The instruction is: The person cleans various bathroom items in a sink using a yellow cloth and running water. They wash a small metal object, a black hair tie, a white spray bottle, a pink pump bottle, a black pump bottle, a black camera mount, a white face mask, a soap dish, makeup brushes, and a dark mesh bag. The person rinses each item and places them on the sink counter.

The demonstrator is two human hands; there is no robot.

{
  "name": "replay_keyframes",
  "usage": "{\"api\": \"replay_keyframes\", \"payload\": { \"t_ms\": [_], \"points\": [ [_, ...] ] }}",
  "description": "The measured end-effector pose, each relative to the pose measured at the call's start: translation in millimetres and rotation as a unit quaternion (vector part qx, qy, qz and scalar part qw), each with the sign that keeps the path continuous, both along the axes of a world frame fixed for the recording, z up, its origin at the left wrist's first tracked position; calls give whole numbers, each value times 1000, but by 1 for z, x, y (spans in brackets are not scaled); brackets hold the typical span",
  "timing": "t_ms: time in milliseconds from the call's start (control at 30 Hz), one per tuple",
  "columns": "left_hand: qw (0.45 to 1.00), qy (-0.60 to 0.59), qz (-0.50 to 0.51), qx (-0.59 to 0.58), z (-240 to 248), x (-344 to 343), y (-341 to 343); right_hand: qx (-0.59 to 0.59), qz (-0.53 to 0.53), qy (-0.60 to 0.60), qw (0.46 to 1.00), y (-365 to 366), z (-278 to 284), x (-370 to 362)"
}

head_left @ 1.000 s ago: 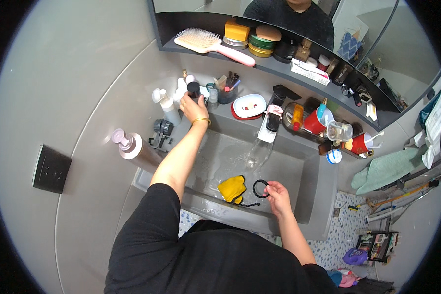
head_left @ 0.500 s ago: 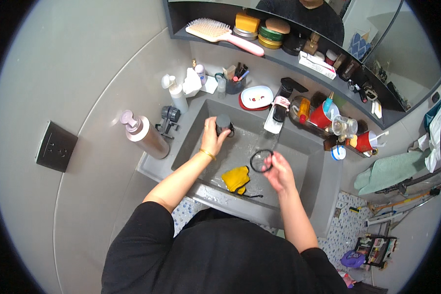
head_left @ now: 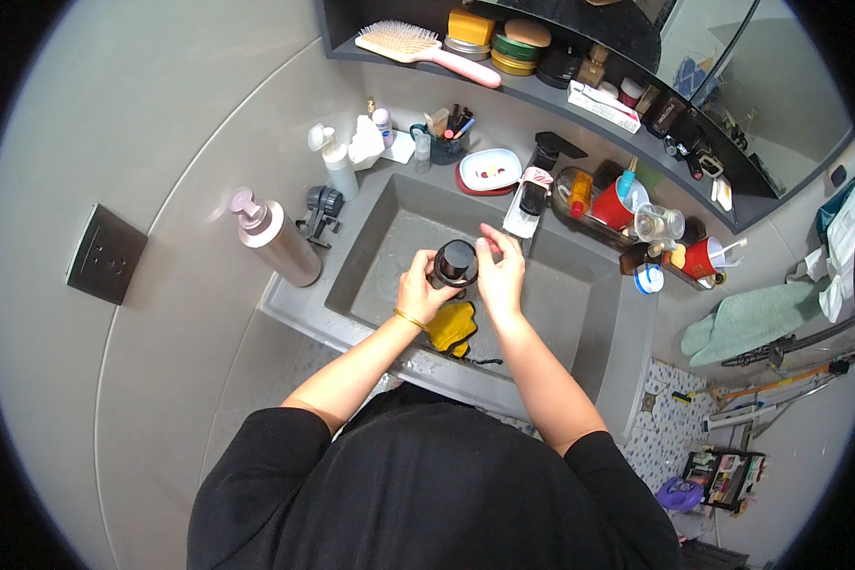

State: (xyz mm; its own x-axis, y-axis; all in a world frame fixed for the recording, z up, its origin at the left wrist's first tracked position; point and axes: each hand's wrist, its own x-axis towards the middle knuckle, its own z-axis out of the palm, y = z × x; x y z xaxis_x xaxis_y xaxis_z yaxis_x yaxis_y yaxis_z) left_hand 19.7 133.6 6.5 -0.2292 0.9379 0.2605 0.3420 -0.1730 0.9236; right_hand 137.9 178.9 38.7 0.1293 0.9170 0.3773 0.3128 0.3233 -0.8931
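- The left hand (head_left: 418,290) is clamped on the black-capped container (head_left: 456,258), held above the sink (head_left: 385,247).
- The right hand (head_left: 503,277) is raised just beside the cap, fingers bent and pointing away from the body; whether they grip anything, I cannot tell.
- Step in hand, as I judge it: two-handed handling of the container; the next move calls for a steady left grip.
- Both forearms converge; the yellow cloth (head_left: 452,328) lies below.

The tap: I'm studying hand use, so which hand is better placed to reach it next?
Probably the right hand: it is nearer the tap, while the left hand is wrapped around the black-topped container.
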Motion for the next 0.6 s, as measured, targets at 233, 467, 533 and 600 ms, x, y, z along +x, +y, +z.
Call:
{"api": "replay_keyframes", "payload": {
  "t_ms": [233,467,533,600],
  "points": [
    [999,-38,-36,15,10,3,0,-77,238,73,965,-20,10,12],
    [993,-24,-112,34,35,29,4,-33,179,66,981,-32,3,41],
    [985,39,-150,74,41,49,7,-30,137,98,985,-39,9,58],
    [971,63,-214,88,42,70,14,-43,88,110,989,-44,16,85]
  ]
}}
